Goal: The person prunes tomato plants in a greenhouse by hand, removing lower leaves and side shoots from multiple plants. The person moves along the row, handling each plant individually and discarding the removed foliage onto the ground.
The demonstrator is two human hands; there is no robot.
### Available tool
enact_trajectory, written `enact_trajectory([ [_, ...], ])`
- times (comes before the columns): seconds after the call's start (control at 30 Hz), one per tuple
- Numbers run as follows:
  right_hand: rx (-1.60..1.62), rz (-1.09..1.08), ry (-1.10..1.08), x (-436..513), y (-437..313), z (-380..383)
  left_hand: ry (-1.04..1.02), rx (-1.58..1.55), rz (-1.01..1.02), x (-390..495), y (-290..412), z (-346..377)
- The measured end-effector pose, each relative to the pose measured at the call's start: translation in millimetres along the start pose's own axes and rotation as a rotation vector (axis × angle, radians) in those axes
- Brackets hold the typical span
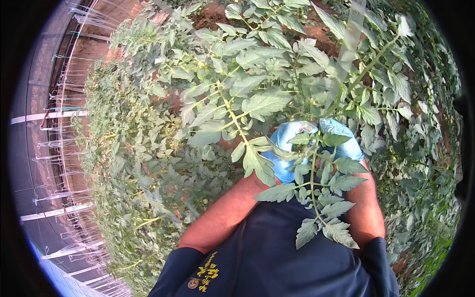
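Note:
My left hand (pixel 287 143), in a blue disposable glove, curls its fingers in front of my chest. My right hand (pixel 343 139), gloved the same way, meets it with bent fingers. A thick tomato stem (pixel 365 70) slants down from the upper right to where the hands come together. Beside it, a translucent plastic strip (pixel 350 44) runs down towards the same spot. A tomato leaf (pixel 313 182) hangs below and partly covers both hands. Fingertips and whatever lies between them are hidden by gloves and foliage.
Dense tomato plants (pixel 148 178) surround me, with one long leaf (pixel 237 122) reaching close to my left hand. Along the left side, many pale strings (pixel 55 159) hang near a dark wall (pixel 29 144). Brown soil (pixel 211 16) shows between plants ahead.

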State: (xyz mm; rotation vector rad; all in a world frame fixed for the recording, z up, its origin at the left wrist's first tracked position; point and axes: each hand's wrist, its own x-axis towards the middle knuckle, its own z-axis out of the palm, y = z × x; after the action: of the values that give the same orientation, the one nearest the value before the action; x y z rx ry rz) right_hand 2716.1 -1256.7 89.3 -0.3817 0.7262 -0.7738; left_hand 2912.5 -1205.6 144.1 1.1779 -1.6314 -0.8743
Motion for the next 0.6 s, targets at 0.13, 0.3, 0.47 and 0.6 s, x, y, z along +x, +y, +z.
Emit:
enact_trajectory([
  [0.13,-0.478,-0.217,0.160,-10.8,3.2,8.0,-0.126,-0.749,-0.533,-16.5,-17.4,-60.0],
  [0.3,-0.823,-0.359,0.440,-11.8,25.3,55.4,0.337,-0.214,-0.385,-35.9,-91.9,-173.1],
  [0.47,-1.096,-0.403,0.582,43.0,88.9,133.6,0.241,0.401,-0.252,16.1,-136.5,-271.4],
  [0.6,-1.416,-0.396,0.627,88.3,141.7,196.9,-0.036,0.535,-0.043,37.1,-162.4,-312.0],
])
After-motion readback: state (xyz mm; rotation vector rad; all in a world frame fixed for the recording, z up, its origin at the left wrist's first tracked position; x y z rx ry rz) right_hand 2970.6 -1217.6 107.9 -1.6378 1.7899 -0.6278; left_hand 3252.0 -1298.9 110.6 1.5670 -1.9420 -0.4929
